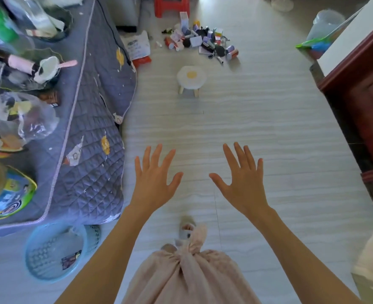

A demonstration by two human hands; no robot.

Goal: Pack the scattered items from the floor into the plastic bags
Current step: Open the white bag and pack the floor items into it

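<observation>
Holding left hand [153, 181], right hand [242, 178] out, fingers spread, empty; scattered items [199, 41] unpacked on floor [258, 119]; task unstarted.

No text could be read: blue print on the white bag [137, 46] and the round tin's [7, 194] label were perhaps lettering, too blurred.

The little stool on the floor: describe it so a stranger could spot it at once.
Start at the pile of scattered items at the far end of the pale floor. Just nearer than it stands a low stool alone. Its white, flower-edged seat with a yellow centre and pale legs separates it from the red stool behind the pile.
</observation>
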